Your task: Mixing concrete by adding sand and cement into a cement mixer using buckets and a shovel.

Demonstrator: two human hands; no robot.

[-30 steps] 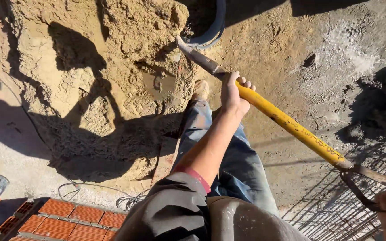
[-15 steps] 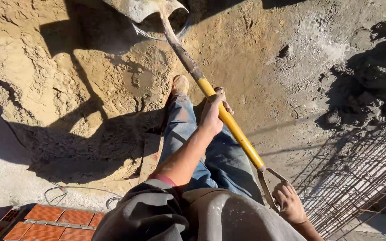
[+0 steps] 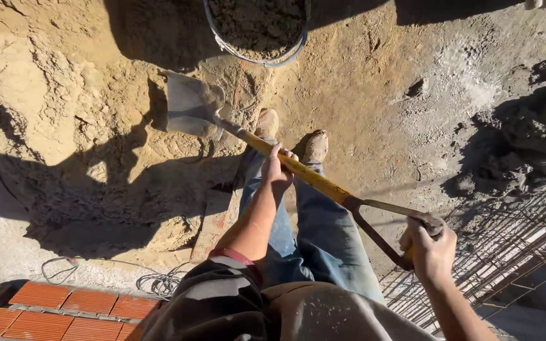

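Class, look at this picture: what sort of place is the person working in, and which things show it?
Most likely an outdoor building site. Clues: a sand pile being dug with a shovel, a bucket of mix, red bricks and steel mesh on the ground.

A bucket [image 3: 257, 31] full of grey mix stood at the top edge. Red hollow bricks [image 3: 64, 309] lay at the lower left, with a coil of wire [image 3: 159, 284] just beside them. A steel mesh [image 3: 507, 252] covered the ground at the right, near a grey mortar heap [image 3: 526, 151].
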